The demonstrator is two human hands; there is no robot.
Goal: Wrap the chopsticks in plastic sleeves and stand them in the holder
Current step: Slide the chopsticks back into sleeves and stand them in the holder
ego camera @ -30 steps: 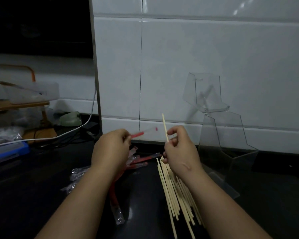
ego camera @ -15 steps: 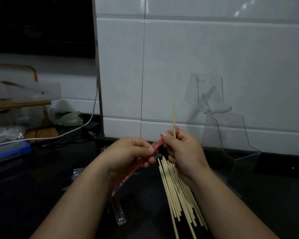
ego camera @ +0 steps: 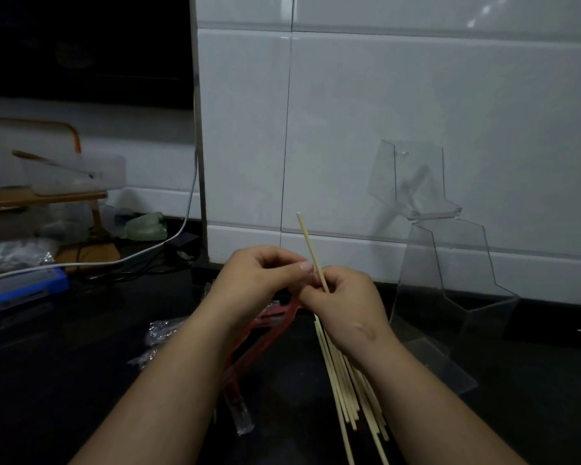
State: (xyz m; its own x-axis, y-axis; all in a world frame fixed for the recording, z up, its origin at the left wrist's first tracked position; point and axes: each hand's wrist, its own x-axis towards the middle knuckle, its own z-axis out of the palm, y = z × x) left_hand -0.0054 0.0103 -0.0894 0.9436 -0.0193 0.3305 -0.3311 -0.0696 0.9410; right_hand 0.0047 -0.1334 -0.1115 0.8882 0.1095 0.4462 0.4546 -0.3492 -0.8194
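Note:
My right hand (ego camera: 346, 307) pinches one pale wooden chopstick (ego camera: 311, 251) that points up and slightly left. My left hand (ego camera: 259, 283) holds the top of a red plastic sleeve (ego camera: 262, 337) right beside the chopstick's lower end; the sleeve trails down under my wrist. Both hands touch at the fingertips. A loose pile of bare chopsticks (ego camera: 349, 387) lies on the black counter beneath my right forearm. More red sleeves (ego camera: 235, 397) lie under my left forearm. The clear plastic holder (ego camera: 450, 273) stands at the right against the white tiled wall.
A crumpled clear wrapper (ego camera: 163, 330) lies left of the sleeves. Further left are a blue box (ego camera: 24, 286), a white cable (ego camera: 131, 256), a wooden rack with a clear tub (ego camera: 74, 172) and a green object (ego camera: 148, 226).
My hands have come together: the left hand brought the red sleeve from the left up to the chopstick. The chopstick's tip tilted from upright to slightly left.

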